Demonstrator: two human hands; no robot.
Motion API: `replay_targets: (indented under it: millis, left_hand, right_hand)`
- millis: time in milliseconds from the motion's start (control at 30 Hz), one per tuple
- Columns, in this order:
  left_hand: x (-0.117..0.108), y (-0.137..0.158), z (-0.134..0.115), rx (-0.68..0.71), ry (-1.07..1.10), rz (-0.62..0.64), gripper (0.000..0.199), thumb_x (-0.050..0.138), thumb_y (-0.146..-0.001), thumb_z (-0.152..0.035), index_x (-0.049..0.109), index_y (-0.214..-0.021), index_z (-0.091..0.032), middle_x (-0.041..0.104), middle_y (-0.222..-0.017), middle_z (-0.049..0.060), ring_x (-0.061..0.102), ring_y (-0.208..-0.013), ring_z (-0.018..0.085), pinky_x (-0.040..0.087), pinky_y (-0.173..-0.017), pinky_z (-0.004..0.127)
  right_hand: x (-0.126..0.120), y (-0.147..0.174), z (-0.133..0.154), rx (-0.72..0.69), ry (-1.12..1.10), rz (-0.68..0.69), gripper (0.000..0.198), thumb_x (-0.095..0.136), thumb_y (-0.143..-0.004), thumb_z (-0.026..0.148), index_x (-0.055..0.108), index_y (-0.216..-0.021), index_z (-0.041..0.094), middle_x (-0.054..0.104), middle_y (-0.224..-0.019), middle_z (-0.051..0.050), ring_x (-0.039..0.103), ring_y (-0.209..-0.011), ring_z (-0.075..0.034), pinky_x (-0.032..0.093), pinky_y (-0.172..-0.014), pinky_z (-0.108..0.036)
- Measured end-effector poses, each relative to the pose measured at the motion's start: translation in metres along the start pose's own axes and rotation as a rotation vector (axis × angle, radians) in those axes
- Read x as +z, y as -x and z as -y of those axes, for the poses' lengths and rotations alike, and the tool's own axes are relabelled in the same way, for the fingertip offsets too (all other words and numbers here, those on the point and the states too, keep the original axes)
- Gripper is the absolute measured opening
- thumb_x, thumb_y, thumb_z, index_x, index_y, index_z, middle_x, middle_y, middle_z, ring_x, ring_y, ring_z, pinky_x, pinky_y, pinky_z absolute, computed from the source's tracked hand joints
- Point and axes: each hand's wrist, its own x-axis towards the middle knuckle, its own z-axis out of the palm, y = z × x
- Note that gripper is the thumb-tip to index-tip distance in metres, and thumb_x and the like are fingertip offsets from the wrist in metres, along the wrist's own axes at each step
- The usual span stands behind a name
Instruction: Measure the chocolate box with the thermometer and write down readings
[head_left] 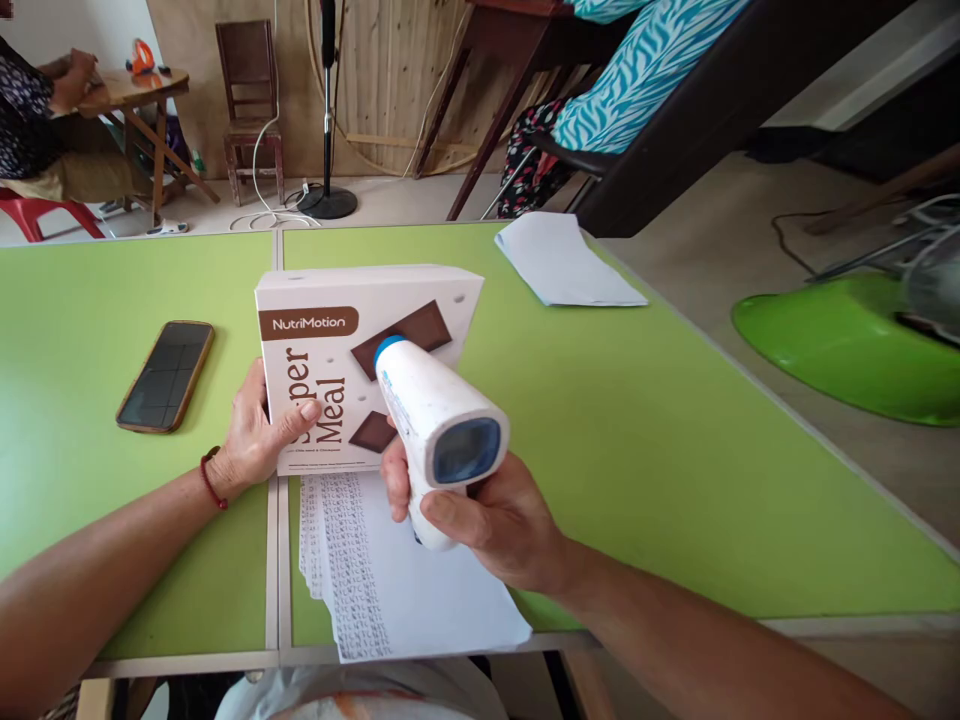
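Note:
My left hand [262, 428] grips the lower left side of a white NutriMotion meal box [315, 360], thumb on its printed front. The box stands upright, its front facing me. My right hand [487, 510] is wrapped round the handle of a white infrared thermometer [427, 400] with a blue tip. That tip points at the box front, over a brown bar picture; whether it touches I cannot tell. The thermometer's small screen faces me and looks dark. Below the box lie several sheets of paper [427, 590] with rows of print along their left edge.
A phone [166, 376] lies on the green table [675, 480] at the left. White papers [566, 262] rest near its far edge. Beyond are a wooden chair [251, 95], a fan stand [328, 200], two seated people and, on the right, a bright green plastic object [840, 340].

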Motion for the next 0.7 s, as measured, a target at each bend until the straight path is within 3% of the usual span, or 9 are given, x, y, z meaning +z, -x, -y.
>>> replay_targets:
  millis: [367, 700]
  left_hand:
    - [0.0, -0.003, -0.002, 0.019, -0.045, 0.018, 0.048, 0.07, -0.076, -0.055, 0.059, -0.104, -0.017, 0.067, -0.101, 0.012, 0.065, -0.089, 0.029, 0.055, -0.066, 0.038]
    - [0.0, -0.004, -0.004, 0.041, -0.07, 0.032, 0.049, 0.07, -0.076, -0.055, 0.057, -0.105, -0.017, 0.065, -0.103, 0.013, 0.064, -0.093, 0.03, 0.055, -0.067, 0.04]
  right_hand:
    - [0.003, 0.001, -0.007, 0.051, -0.046, -0.031, 0.039, 0.07, -0.079, 0.045, 0.056, -0.108, 0.024, 0.059, -0.075, 0.001, 0.051, -0.059, -0.012, 0.043, -0.052, -0.028]
    - [0.002, 0.003, -0.011, 0.001, -0.088, 0.019, 0.029, 0.067, -0.083, 0.042, 0.058, -0.103, 0.023, 0.061, -0.08, -0.001, 0.056, -0.066, -0.013, 0.047, -0.06, -0.03]
